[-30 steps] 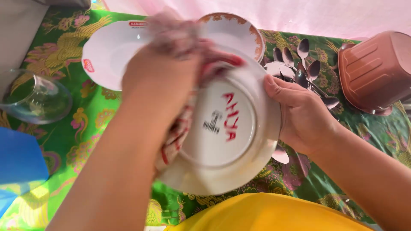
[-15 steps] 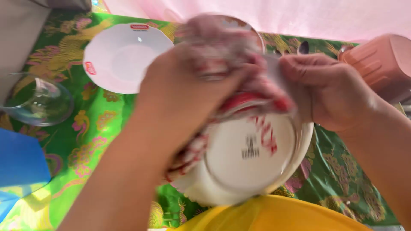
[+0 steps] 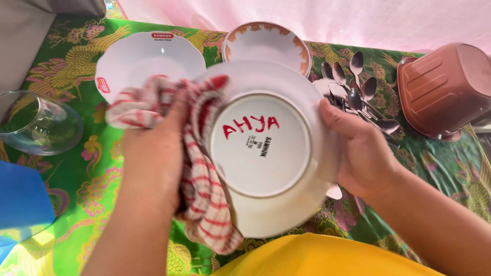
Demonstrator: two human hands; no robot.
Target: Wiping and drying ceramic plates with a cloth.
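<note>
I hold a white plate [image 3: 266,148] upside down in front of me, its underside marked with red hand-painted letters and a small black stamp. My right hand [image 3: 358,153] grips the plate's right rim. My left hand [image 3: 153,153] holds a red-and-white checked cloth [image 3: 199,179] pressed against the plate's left edge; the cloth hangs down below the hand and bunches above it.
On the green patterned tablecloth [image 3: 102,174] lie a white bowl-like plate [image 3: 148,61], a gold-rimmed plate [image 3: 268,43], several metal spoons [image 3: 358,87], an overturned brown plastic container [image 3: 445,89], a clear glass bowl [image 3: 38,122] and a blue object [image 3: 23,197].
The plate has been turned around in my hands, so its red letters now read upright. My left hand with the cloth has slid from the top rim down to the left edge.
</note>
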